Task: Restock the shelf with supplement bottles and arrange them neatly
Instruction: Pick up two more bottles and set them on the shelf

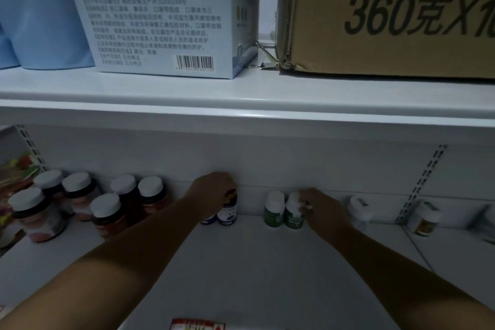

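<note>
— Reaching to the back edge of the lower shelf (241,270), both hands are setting bottles against the rear wall. Is that how you are reading it?

— Yes. The left hand (211,193) is curling over the cap of a blue bottle (227,211), gripping it from above; a second blue one is peeking out just beside it, mostly hidden by the wrist. The right hand (318,206) is pinching the white cap of a green bottle (294,213), which is touching its green twin (274,210).

— So what is making this step go well?

— Keeping each bottle upright while sliding it back until it is meeting the wall, labels facing out, I would say. The green pair is already sitting flush; the blue pair is looking a little further forward, so it is probably needing a nudge.

— Any risks?

— The red jars (107,211) are crowding the left end of the shelf, near the left forearm, so the elbow is wanting care. The white bottles (360,209) toward the right end are standing well apart, leaving a gap to fill.
</note>
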`<action>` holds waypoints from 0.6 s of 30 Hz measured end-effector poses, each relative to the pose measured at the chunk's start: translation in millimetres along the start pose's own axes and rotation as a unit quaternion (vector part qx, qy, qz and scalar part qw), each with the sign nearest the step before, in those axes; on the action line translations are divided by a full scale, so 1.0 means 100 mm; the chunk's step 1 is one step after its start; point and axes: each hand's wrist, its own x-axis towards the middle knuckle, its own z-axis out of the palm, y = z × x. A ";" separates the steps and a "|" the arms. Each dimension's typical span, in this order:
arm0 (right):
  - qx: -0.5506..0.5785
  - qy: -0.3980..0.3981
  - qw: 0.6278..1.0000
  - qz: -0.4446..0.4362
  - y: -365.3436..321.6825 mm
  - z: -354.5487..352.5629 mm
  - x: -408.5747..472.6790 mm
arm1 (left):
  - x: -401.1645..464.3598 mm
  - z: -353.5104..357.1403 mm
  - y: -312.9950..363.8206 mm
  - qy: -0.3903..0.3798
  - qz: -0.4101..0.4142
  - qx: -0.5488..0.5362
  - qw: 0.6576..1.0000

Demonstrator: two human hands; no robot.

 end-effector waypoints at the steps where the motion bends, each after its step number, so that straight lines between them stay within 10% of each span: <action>1: -0.009 -0.003 1.000 -0.006 -0.01 -0.01 0.00 | 0.00 0.00 0.01 0.005 -0.007 -0.001 1.000; 18: -0.175 -0.044 0.983 -0.029 -0.03 -0.96 -0.82 | 0.23 -0.57 1.09 0.078 0.195 0.024 0.977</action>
